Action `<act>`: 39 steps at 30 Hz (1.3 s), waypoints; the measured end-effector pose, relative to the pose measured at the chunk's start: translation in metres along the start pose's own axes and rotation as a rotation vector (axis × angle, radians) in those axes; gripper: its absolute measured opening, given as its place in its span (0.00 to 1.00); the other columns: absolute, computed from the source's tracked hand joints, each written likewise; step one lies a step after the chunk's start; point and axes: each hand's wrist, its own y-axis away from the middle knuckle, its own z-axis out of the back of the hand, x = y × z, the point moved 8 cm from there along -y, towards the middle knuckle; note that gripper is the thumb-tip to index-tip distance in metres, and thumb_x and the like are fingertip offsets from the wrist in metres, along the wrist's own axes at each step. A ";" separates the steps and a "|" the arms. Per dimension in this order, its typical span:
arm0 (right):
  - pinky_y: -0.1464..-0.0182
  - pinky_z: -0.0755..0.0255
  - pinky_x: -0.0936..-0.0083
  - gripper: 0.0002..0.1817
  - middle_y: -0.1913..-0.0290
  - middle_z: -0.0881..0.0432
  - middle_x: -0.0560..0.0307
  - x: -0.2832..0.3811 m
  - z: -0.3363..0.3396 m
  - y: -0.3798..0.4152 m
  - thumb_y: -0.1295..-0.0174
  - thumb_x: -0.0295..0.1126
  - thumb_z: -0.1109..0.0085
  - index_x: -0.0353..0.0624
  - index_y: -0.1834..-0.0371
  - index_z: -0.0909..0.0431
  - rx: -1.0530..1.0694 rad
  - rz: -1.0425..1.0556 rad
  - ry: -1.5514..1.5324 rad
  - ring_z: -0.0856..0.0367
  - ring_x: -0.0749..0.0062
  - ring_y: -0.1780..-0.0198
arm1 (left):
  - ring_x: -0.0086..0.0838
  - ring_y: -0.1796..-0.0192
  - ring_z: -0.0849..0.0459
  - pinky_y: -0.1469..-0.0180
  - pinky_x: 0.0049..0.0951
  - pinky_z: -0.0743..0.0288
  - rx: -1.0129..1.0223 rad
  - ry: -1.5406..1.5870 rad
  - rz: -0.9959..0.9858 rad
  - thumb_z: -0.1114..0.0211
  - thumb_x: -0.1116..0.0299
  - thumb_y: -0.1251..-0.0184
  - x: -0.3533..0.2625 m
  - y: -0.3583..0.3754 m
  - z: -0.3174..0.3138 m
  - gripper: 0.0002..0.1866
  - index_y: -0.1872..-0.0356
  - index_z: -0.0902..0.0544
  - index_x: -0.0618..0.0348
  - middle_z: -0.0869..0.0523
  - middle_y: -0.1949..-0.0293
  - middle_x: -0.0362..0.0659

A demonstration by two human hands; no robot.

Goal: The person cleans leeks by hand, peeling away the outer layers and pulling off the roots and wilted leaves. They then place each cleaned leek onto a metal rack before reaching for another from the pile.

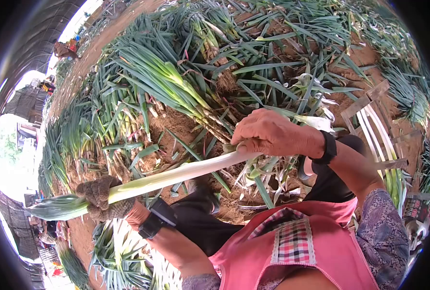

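Observation:
A long green onion [171,178] lies slantwise across my lap, its white end up to the right and its green leaves down to the left. My left hand [101,195], in a brown knitted glove, is wrapped round it just below the leaves. At the white root end, the bare fingers of my right hand [273,133] are closed on the stalk; the tip is partly hidden by them. Just beyond, a bundle of untrimmed green onions [176,89] rests on the ground with its roots toward me. Peeled leaves and skins [263,179] lie below my right hand.
Piles of green onions [89,121] spread over the brown soil ahead and to the left. At the right, several cleaned stalks [376,130] lie in a metal frame [367,101]. More onions [120,253] lie beside my left arm. Another person [65,50] is far off at upper left.

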 end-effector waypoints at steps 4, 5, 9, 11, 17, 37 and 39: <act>0.64 0.30 0.67 0.12 0.67 0.19 0.51 0.007 -0.023 -0.009 0.46 0.35 0.38 0.38 0.64 0.21 0.073 -0.081 -0.149 0.21 0.56 0.65 | 0.16 0.85 0.29 0.75 0.19 0.26 0.055 0.038 0.018 0.37 0.80 0.55 0.015 0.000 -0.009 0.15 0.64 0.29 0.59 0.30 0.85 0.31; 0.65 0.29 0.67 0.12 0.67 0.19 0.50 0.010 -0.029 -0.012 0.47 0.35 0.38 0.38 0.64 0.21 0.102 -0.087 -0.151 0.21 0.55 0.65 | 0.16 0.85 0.29 0.75 0.19 0.26 0.066 0.064 0.038 0.37 0.80 0.54 0.020 0.001 -0.013 0.15 0.64 0.29 0.58 0.30 0.85 0.31; 0.64 0.29 0.69 0.14 0.67 0.19 0.49 0.011 -0.042 -0.017 0.46 0.35 0.37 0.37 0.63 0.22 0.113 -0.080 -0.158 0.20 0.56 0.64 | 0.15 0.84 0.29 0.76 0.19 0.24 0.104 0.120 0.079 0.36 0.79 0.54 0.039 0.003 -0.025 0.15 0.65 0.29 0.56 0.31 0.85 0.30; 0.62 0.28 0.70 0.15 0.66 0.19 0.50 0.008 -0.046 -0.017 0.48 0.37 0.36 0.37 0.63 0.22 0.133 -0.167 -0.261 0.20 0.60 0.64 | 0.15 0.84 0.29 0.76 0.19 0.24 0.120 0.144 0.116 0.36 0.80 0.55 0.045 0.003 -0.027 0.16 0.65 0.29 0.55 0.31 0.85 0.30; 0.69 0.33 0.74 0.12 0.74 0.19 0.56 0.004 -0.053 -0.019 0.49 0.37 0.35 0.41 0.68 0.22 0.095 -0.264 -0.452 0.22 0.73 0.72 | 0.15 0.84 0.29 0.77 0.20 0.24 0.134 0.126 0.175 0.34 0.80 0.57 0.057 0.005 -0.029 0.17 0.67 0.31 0.53 0.31 0.85 0.31; 0.59 0.30 0.79 0.08 0.72 0.27 0.63 -0.009 0.000 0.009 0.37 0.34 0.47 0.42 0.63 0.32 -0.127 -0.460 -1.222 0.26 0.78 0.70 | 0.13 0.86 0.29 0.79 0.17 0.24 0.148 0.132 0.119 0.36 0.78 0.53 0.040 0.000 -0.024 0.13 0.67 0.29 0.57 0.29 0.85 0.31; 0.62 0.27 0.75 0.08 0.77 0.28 0.62 -0.028 0.015 0.021 0.36 0.36 0.48 0.44 0.62 0.32 -0.269 -0.402 -1.360 0.26 0.76 0.76 | 0.14 0.86 0.29 0.80 0.16 0.25 0.061 0.156 0.054 0.38 0.79 0.54 0.025 0.001 -0.014 0.12 0.69 0.31 0.57 0.31 0.87 0.30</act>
